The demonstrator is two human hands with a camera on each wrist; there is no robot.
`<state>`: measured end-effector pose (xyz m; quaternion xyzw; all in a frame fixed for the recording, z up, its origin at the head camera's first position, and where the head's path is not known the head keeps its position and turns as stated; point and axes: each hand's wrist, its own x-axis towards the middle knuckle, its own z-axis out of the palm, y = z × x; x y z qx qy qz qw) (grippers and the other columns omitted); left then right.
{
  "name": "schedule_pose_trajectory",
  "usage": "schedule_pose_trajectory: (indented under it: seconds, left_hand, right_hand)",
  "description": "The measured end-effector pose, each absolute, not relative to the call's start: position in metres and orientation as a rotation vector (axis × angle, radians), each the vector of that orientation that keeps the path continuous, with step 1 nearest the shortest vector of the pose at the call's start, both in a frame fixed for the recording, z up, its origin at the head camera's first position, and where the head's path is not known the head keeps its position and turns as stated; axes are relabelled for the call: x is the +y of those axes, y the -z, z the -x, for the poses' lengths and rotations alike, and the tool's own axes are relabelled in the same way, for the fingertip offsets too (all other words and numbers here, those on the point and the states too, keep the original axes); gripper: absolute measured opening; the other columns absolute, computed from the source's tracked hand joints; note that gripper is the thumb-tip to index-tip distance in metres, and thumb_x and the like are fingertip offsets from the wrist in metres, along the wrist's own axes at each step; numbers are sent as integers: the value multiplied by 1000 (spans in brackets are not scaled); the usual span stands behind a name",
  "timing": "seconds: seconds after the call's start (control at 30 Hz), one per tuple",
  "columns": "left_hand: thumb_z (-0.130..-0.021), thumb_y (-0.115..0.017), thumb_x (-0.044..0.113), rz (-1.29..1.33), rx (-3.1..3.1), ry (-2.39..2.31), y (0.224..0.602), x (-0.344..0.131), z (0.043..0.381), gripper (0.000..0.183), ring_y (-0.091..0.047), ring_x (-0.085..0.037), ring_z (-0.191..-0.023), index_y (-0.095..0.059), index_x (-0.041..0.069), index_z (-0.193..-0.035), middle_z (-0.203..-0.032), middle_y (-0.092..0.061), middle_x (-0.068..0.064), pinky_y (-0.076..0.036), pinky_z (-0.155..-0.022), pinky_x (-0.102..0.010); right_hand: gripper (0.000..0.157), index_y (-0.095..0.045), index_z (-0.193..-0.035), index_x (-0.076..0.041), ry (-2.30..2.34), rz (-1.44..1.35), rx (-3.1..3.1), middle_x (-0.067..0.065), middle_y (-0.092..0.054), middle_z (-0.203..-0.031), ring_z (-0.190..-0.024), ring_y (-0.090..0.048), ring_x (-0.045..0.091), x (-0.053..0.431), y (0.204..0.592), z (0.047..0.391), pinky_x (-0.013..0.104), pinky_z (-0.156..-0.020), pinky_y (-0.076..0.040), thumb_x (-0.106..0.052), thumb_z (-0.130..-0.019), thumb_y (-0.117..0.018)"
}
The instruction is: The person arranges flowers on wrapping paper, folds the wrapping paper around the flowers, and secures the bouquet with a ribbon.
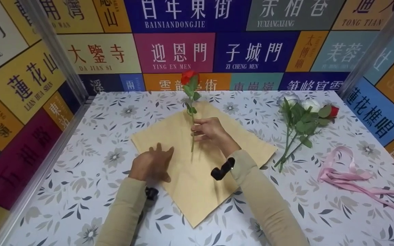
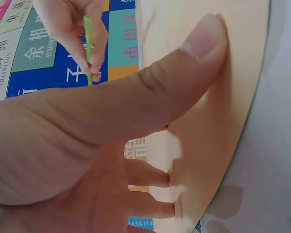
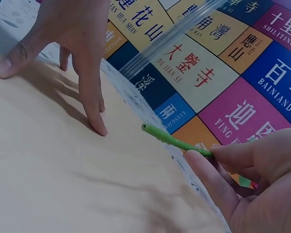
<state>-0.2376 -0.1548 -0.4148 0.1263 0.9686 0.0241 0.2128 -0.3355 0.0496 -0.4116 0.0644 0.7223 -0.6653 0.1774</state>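
A single red rose (image 1: 189, 79) with a green stem and leaves stands out above the sheet of tan wrapping paper (image 1: 197, 201). My right hand (image 1: 212, 131) pinches its stem between thumb and fingers; in the right wrist view the cut stem end (image 3: 157, 133) points past the fingertips, held above the paper. With fingers spread, my left hand (image 1: 152, 162) rests on the left part of the paper. The left wrist view shows that hand's thumb (image 2: 184, 73) and fingertips against the paper, with the right hand (image 2: 77, 34) beyond.
Right of the paper lie more flowers, white roses (image 1: 310, 104) and a red rose (image 1: 333, 111), their stems toward me. A loose pink ribbon (image 1: 340, 176) is nearer the right edge. The floral-print tabletop (image 1: 91, 171) is bounded by panels with street names (image 1: 176, 51).
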Motion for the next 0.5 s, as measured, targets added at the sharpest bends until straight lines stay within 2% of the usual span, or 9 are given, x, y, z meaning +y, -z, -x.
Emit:
schedule_pose_trajectory:
  seconds: [0.1, 0.17, 0.33, 0.5]
  left_hand:
    - [-77, -84, 41, -381, 2681, -102, 416, -158, 240, 105, -27, -55, -146, -24, 16, -160, -162, -18, -34, -41, -107, -64]
    - [-76, -84, 40, -397, 2673, -126, 415, -158, 242, 106, -27, -56, -145, -25, 15, -160, -161, -19, -35, -40, -107, -65]
    - [-76, -85, 41, -398, 2683, -112, 415, -158, 243, 106, -30, -56, -144, -26, 15, -160, -160, -21, -36, -42, -104, -66]
    - [-75, -85, 42, -365, 2683, -107, 415, -157, 243, 106, -29, -55, -145, -26, 18, -160, -161, -20, -34, -42, -105, -66]
  right_hand:
    - [42, -63, -134, -2, 1859, -187, 2096, 7, -73, -82, -67, -69, 12, 42, 418, 336, 27, -62, -60, -1, -93, -67]
    - [41, -64, -132, -3, 1855, -203, 2115, 5, -71, -74, -62, -68, 12, 38, 423, 337, 27, -58, -59, 1, -92, -67]
    - [43, -64, -134, -5, 1832, -227, 2127, 8, -72, -76, -55, -66, 12, 31, 429, 339, 29, -54, -58, -1, -91, -67]
    - [38, -67, -130, -4, 1760, -241, 2184, 8, -72, -77, -54, -66, 11, 27, 434, 341, 26, -50, -57, -4, -92, -69]
